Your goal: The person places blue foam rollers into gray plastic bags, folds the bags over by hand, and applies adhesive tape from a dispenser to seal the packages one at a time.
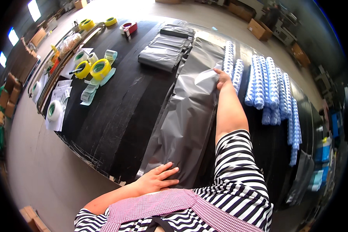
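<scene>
Spanning frame centre: black table (116,116) | lying lengthwise mid-frame, long grey plastic bag (189,112), stretched flat between both hands | right of centre, blue-white cloth rolls (272,92) in rows | upper centre, folded grey bag stack (166,48) | lower centre, left hand (158,178) open, flat, pinning near end | upper centre, right hand (222,79) pinching far edge | upper left, yellow tape rolls (94,69)

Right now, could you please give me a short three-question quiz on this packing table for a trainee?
1. True or false: the left hand lies flat on the near end of the long grey plastic bag.
2. What does the right hand grip? A) a tape roll B) the bag's far edge C) a blue-white bundle
3. Name the colour of the tape rolls at the table's left.

Key: 1 true; 2 B; 3 yellow.
</scene>
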A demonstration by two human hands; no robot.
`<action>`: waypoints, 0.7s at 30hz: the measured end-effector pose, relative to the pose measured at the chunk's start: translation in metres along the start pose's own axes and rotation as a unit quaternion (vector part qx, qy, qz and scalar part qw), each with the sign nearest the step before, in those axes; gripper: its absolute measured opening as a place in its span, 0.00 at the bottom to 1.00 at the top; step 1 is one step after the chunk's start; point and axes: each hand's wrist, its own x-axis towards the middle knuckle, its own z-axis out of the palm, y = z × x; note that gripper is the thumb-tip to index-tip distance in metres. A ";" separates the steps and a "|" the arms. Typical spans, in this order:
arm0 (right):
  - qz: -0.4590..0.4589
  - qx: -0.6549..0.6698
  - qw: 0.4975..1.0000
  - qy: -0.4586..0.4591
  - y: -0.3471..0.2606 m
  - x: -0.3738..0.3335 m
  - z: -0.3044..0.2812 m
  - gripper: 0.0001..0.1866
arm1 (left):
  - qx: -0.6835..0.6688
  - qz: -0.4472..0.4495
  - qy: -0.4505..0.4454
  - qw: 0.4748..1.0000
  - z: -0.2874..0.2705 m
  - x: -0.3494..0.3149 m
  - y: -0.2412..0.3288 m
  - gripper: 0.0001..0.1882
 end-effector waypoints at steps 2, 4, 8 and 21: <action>0.009 -0.023 1.000 -0.005 0.008 0.004 0.050 0.35 | 0.021 -0.042 0.011 0.999 0.004 -0.012 0.001 0.25; 0.013 -0.058 0.998 0.033 -0.007 0.013 0.049 0.30 | 0.070 0.046 0.003 0.996 0.002 -0.008 -0.005 0.23; -0.006 -0.105 0.994 0.013 -0.032 0.026 0.033 0.12 | -0.088 -0.017 0.010 0.996 -0.046 0.028 -0.025 0.25; -0.110 -0.003 0.961 -0.255 -0.087 -0.052 0.059 0.10 | 0.122 -0.178 0.069 0.974 -0.072 0.244 -0.152 0.35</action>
